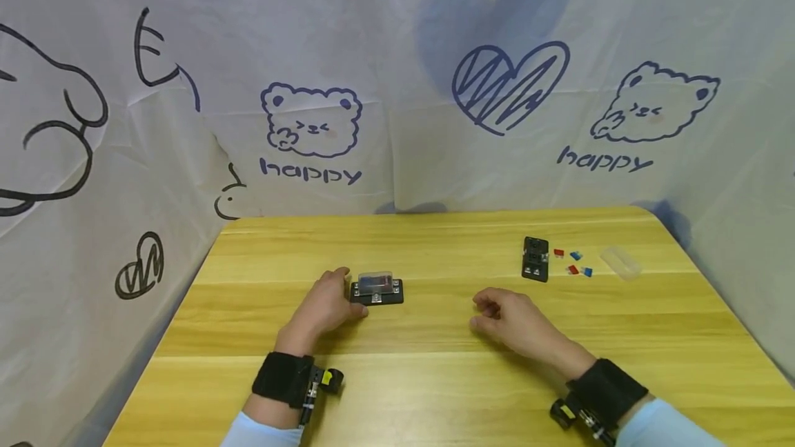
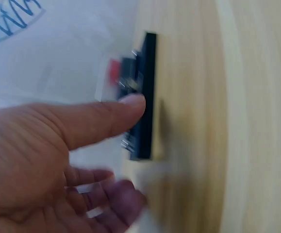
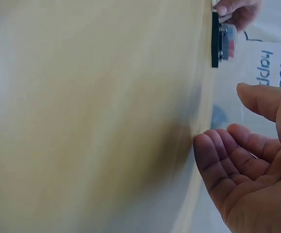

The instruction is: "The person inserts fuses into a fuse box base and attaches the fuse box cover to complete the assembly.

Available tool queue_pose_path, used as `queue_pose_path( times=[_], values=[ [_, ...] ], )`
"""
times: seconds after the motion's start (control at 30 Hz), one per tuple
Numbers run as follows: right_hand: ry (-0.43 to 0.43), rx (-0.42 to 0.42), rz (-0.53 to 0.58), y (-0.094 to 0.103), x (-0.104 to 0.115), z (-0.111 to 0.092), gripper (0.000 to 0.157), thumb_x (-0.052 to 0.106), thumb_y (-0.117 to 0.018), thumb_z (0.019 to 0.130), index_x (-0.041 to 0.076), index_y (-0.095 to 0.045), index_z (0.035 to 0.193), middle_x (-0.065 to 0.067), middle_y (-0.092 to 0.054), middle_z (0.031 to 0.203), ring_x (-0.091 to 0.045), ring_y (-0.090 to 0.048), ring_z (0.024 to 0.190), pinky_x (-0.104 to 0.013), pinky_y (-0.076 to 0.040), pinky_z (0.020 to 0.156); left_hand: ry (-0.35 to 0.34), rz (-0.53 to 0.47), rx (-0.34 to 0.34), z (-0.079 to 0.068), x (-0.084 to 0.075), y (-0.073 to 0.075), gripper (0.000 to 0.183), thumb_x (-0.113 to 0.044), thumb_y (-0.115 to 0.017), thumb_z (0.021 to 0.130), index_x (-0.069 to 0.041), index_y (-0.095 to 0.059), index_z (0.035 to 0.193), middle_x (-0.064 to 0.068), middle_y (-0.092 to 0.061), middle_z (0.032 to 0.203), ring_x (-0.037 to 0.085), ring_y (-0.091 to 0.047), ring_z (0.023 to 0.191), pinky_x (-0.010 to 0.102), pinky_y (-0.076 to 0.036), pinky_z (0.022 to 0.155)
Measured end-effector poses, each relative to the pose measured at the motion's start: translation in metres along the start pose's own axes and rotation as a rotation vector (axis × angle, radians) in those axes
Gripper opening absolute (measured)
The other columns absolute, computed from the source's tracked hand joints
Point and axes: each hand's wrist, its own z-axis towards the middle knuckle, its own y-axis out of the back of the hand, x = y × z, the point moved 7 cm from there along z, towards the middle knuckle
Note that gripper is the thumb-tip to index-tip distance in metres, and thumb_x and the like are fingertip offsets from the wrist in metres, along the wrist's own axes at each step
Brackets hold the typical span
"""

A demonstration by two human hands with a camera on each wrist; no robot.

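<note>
A black fuse block (image 1: 388,296) under a clear cover (image 1: 375,283) lies on the left half of the table, with something red showing through the cover in both wrist views. My left hand (image 1: 321,307) is at the block's left end, thumb by the near corner and fingers beyond the end. Seen from the left wrist, the thumb (image 2: 113,116) overlaps the block while the other fingers hang loosely bent, apart from it. Right of the block, my right hand (image 1: 518,323) holds nothing; its fingers (image 3: 213,158) are relaxed, thumb spread away.
Toward the far right lies a second, uncovered black fuse block (image 1: 535,259). Beside it are small red fuses (image 1: 559,253) and blue fuses (image 1: 586,272), then a loose clear cover (image 1: 621,262). A white drawn-on cloth (image 1: 397,54) hangs behind the wooden table (image 1: 435,378).
</note>
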Motion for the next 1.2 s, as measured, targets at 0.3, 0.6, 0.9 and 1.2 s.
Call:
queue_pose_path(
  times=[0.3,0.6,0.9,1.2],
  values=[
    [0.004,-0.072,-0.099,0.039,-0.013,0.003,0.037,0.028,-0.064,0.093,0.006,-0.061,0.123,-0.008,-0.066,0.106,-0.021,-0.060,0.092,-0.037,-0.053,0.072,-0.037,0.085,-0.005,-0.042,-0.030,-0.003,0.033,-0.040,-0.074,0.082,-0.011,-0.060,0.089,0.006,-0.055,0.089,0.027,-0.049,0.085,0.040,-0.043,0.072],
    [-0.017,-0.191,-0.304,0.091,-0.034,0.027,0.041,0.022,-0.061,0.094,-0.002,-0.056,0.127,-0.023,-0.063,0.110,-0.035,-0.060,0.096,-0.051,-0.051,0.078,-0.299,0.107,0.131,-0.057,-0.071,-0.046,0.027,-0.038,-0.076,0.079,-0.017,-0.065,0.090,-0.002,-0.054,0.087,0.023,-0.049,0.090,0.040,-0.043,0.080],
    [-0.061,-0.208,-0.365,0.117,-0.058,0.050,0.040,0.019,-0.057,0.096,-0.004,-0.055,0.128,-0.031,-0.057,0.121,-0.046,-0.052,0.107,-0.059,-0.045,0.087,-0.319,0.138,0.171,-0.059,-0.077,-0.061,0.038,-0.039,-0.081,0.073,-0.019,-0.063,0.100,-0.002,-0.053,0.097,0.024,-0.047,0.095,0.038,-0.045,0.081],
    [-0.002,-0.075,-0.546,0.117,-0.057,0.059,0.049,-0.006,-0.047,0.082,-0.005,-0.054,0.130,-0.033,-0.055,0.124,-0.050,-0.048,0.113,-0.062,-0.038,0.099,-0.329,0.119,0.188,-0.059,-0.079,-0.063,0.037,-0.040,-0.081,0.073,-0.020,-0.062,0.097,-0.003,-0.051,0.097,0.022,-0.045,0.093,0.037,-0.044,0.081]
  ],
)
